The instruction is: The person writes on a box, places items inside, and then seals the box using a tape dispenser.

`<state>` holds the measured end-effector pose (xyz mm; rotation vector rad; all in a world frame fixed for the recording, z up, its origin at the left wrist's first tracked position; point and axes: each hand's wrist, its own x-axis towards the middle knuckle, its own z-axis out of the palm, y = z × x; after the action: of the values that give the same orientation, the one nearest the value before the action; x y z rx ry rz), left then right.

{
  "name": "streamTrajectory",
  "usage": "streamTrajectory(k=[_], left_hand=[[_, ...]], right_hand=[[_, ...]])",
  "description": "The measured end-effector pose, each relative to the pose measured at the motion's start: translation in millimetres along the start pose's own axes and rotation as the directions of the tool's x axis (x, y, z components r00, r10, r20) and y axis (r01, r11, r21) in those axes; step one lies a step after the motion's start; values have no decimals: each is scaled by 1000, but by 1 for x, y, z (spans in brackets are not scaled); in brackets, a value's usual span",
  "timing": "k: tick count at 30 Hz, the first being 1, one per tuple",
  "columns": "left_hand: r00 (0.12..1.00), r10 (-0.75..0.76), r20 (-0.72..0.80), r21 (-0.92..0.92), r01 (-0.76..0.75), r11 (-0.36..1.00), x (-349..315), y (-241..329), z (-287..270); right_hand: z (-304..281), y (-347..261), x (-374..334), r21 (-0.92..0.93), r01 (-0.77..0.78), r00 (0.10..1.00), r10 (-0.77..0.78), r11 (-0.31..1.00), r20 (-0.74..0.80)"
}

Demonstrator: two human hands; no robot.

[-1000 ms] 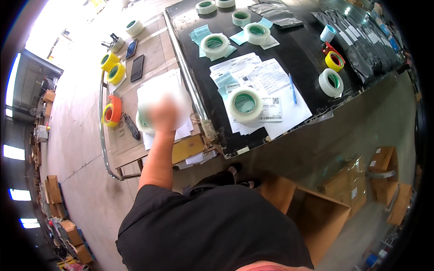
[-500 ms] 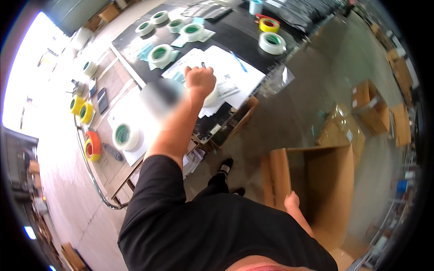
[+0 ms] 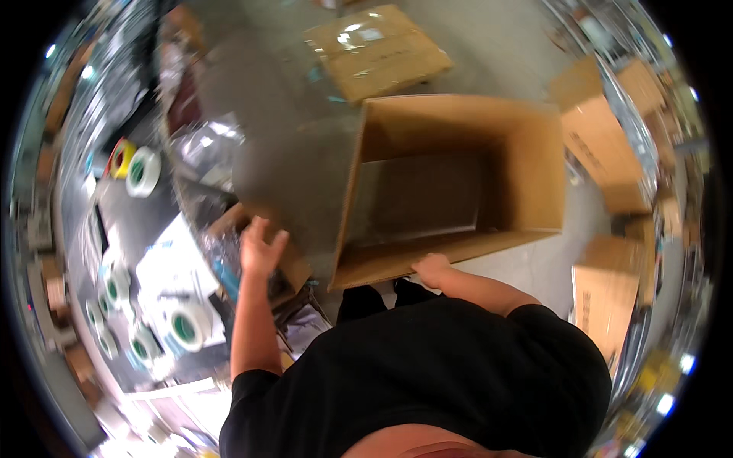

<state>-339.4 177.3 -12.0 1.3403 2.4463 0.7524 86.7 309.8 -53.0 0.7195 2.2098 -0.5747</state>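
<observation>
My left hand point(image 3: 262, 249) hovers near the table's edge with its fingers apart and nothing in them. Just beside and below it is a smaller cardboard box point(image 3: 293, 264), with crumpled clear plastic point(image 3: 217, 248) next to it. My right hand point(image 3: 432, 270) is closed on the near rim of a large open cardboard box point(image 3: 462, 126). That box stands on the floor in front of me, and no contents show inside it. White papers point(image 3: 174, 263) lie on the black table to the left, with a roll of white tape point(image 3: 188, 327) on them.
More tape rolls point(image 3: 142, 172) stand along the black table point(image 3: 134, 229). A flattened carton wrapped in clear plastic point(image 3: 382, 49) lies on the floor beyond the large box. Cartons point(image 3: 607, 145) line the right side, with another point(image 3: 607, 286) nearer me.
My view has swung right, toward the large box. My left hand has left the papers for the table's edge, its fingers now spread. The right hand still holds the box rim.
</observation>
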Motion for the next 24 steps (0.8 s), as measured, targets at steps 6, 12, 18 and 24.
streamTrajectory(k=[6,12,18,24], left_hand=[[843,-60,534,-110,140,984,7,72,152],[626,-363,691,-272,689,672,5,60,175],[821,-359,444,-642,571,512,-7,117,225],[832,-493,256,434,357,827,-54,178,401]], right_hand=[[25,108,-43,334,-81,763,274,939,-586],[47,363,-136,618,-743,114,959,256,-261],[74,519,-120,869,-413,429,900,273,-79],[107,400,-61,683,-330,772,603,652,-203]])
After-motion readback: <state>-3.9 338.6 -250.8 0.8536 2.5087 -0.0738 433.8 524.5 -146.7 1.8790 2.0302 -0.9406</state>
